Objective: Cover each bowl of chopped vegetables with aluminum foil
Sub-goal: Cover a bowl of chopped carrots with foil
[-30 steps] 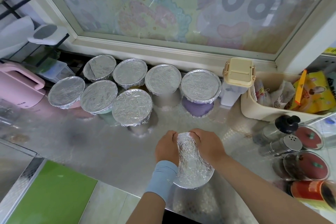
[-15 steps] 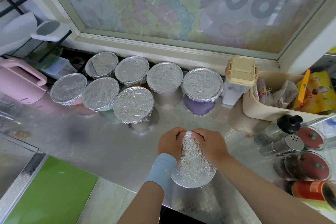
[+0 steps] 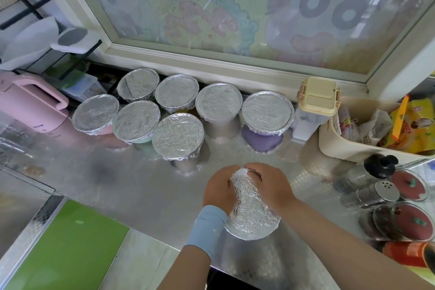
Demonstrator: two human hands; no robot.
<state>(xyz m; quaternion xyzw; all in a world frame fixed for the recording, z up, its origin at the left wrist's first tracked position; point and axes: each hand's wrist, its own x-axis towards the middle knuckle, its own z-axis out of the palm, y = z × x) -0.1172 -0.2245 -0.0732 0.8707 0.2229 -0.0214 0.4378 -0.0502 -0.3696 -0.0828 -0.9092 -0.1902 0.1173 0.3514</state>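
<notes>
Left of the foil-wrapped bowl (image 3: 253, 219): bare steel counter (image 3: 122, 186), wide open; beyond it: blocked by seven covered bowls (image 3: 177, 135) packed in two rows; right of it: crowded by a shaker (image 3: 376, 193), black-capped bottle (image 3: 376, 166) and red-lidded jars (image 3: 409, 221); beyond-right: beige bin (image 3: 348, 146).

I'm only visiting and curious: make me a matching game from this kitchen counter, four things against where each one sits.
Things
1. pink electric jug
2. cream-lidded container
3. steel shaker
4. foil-covered bowl in the hands

Places
A. nearest the counter's front edge
B. far left
C. just right of the purple bowl
D. beside the red-lidded jars

Pairs: 1-B, 2-C, 3-D, 4-A
</notes>
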